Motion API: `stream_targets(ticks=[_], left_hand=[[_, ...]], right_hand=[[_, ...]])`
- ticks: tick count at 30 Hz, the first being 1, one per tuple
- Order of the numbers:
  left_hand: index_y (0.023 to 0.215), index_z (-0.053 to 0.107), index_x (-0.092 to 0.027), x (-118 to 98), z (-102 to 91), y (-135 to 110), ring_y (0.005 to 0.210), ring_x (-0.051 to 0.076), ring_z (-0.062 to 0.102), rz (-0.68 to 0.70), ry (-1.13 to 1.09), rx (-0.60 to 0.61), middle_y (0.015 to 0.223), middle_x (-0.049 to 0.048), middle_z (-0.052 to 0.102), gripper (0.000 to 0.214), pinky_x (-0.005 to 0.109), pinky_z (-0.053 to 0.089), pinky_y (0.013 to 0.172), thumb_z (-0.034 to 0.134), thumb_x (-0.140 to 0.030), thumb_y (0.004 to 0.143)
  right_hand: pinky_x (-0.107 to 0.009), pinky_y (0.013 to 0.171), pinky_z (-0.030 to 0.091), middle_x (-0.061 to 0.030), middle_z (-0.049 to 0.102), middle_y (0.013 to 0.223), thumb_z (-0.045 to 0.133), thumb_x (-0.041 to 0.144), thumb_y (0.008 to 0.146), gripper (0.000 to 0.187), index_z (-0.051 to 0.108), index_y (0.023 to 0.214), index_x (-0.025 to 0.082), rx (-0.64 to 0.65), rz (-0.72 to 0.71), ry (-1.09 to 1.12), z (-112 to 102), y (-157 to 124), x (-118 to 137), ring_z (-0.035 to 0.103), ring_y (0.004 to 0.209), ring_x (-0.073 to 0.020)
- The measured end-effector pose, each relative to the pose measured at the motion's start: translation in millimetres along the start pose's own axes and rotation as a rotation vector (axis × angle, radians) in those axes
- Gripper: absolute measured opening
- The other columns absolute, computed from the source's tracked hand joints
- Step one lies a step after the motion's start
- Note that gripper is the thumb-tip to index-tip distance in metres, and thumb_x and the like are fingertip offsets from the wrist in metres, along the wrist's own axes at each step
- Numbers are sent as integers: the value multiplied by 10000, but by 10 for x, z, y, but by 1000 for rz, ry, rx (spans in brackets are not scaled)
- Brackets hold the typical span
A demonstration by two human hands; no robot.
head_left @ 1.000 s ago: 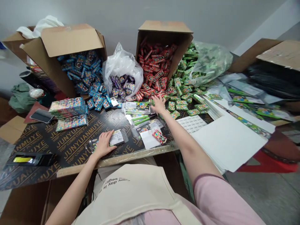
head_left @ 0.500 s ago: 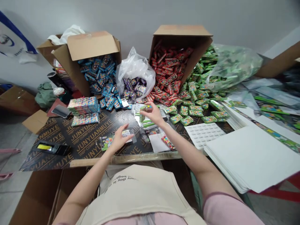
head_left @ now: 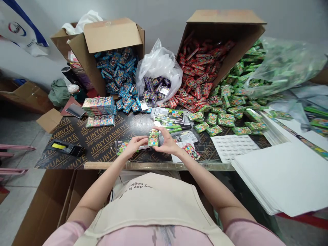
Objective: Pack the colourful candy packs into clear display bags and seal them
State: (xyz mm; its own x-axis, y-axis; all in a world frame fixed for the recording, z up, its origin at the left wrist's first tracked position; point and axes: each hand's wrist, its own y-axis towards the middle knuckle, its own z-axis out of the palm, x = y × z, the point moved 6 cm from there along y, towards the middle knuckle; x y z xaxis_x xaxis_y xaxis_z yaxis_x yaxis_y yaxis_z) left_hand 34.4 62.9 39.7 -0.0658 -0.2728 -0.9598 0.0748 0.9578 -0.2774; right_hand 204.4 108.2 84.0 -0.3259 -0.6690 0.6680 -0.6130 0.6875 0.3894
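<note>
A green packet [head_left: 153, 137] is held upright between the two hands, just above the desk [head_left: 97, 145]. By the fingers of the right hand [head_left: 169, 142] it is spanned end to end, the forefinger at its far end and the thumb at its near end, curved wide enough to take its length. By the fingers of the left hand [head_left: 133, 146], drawn close together, its left edge seems to be met; whether it is pinched there or only steadied cannot be told.

Under and beside the left fingers a printed sleeve [head_left: 121, 146] is partly covered. Just beyond the right fingers sleeves are piled in a sleeve stack [head_left: 169, 116]; a red packet [head_left: 191, 151] is found to their right, near the desk's front edge. Loose green packets [head_left: 227, 121] are spread farther beyond, to the right.

For a good hold, pressure is best kept light and even at both ends, as the wrapper may crease. The printed face is best left uncovered and level, with the left fingertips used as a guide. Clearance from the sleeve beneath is advisable, since its edge could be caught by the left wrist.
</note>
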Motion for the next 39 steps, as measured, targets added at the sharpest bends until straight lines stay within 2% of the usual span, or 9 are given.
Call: stream_targets(ticks=[3,6,13,16,20,24,29,34,39], left_hand=[[1313,556,-213,32,-279,-30,1244,344,481,193,593,-68,1344,154,561,873,503,314,1063,822,-522,541],[1446,382,-229,180,-380,-47,1285,370,428,241,976,21,1392,165,494,1081,558,233,1095,863,-422,498],[1511,217,-225,269,-359,-68,1169,330,493,341,983,67,1251,121,545,1085,511,310,1061,795,-353,603],[1496,269,-224,201,-323,-87,1180,328,481,333,908,87,1261,122,526,1062,490,334,1054,809,-362,592],[1460,348,-225,-34,-379,-43,1166,305,482,324,726,-202,1224,103,504,1055,448,369,1037,848,-371,543],[1325,523,-194,-132,-310,63,1018,223,554,311,234,-456,1089,69,562,795,347,436,937,792,-449,622],[944,681,-159,-21,112,107,811,140,595,235,-427,-425,862,18,662,411,259,455,815,754,-456,670],[729,649,-145,-29,350,6,624,99,585,119,-793,-445,690,-10,664,396,213,454,669,784,-504,633],[640,594,-151,-98,316,70,496,72,540,-57,-882,-445,566,-55,605,386,197,423,565,830,-443,553]], right_hand=[[-494,998,383,-102,558,1237,710,285,628,740,458,1322,237,-35,103,-96,71,-94,-232,505,1168,-331],[-529,982,375,-119,586,1209,759,350,646,710,492,1293,231,25,158,-164,218,-181,-434,520,1155,-355],[-474,1087,364,-129,508,1368,814,446,625,879,394,1369,239,171,153,290,455,-264,-487,496,1282,-286],[-453,1134,322,-118,471,1421,830,531,574,965,365,1381,278,196,197,506,460,-219,-439,452,1340,-268],[-475,1123,341,-100,474,1423,773,596,628,945,312,1408,324,-218,392,582,296,-67,-427,465,1327,-269],[-425,857,549,-66,654,1137,508,664,824,720,290,1416,318,-463,624,834,349,101,-274,662,1022,-248],[-346,757,548,-30,695,955,492,664,803,560,544,1155,231,-712,676,982,231,236,-83,671,879,-212],[-330,678,542,36,678,646,729,343,598,331,559,860,232,-620,766,1020,179,193,-78,681,702,-212],[-348,715,554,23,735,770,648,389,698,361,507,1007,271,-646,672,1159,130,135,-13,712,799,-220]])
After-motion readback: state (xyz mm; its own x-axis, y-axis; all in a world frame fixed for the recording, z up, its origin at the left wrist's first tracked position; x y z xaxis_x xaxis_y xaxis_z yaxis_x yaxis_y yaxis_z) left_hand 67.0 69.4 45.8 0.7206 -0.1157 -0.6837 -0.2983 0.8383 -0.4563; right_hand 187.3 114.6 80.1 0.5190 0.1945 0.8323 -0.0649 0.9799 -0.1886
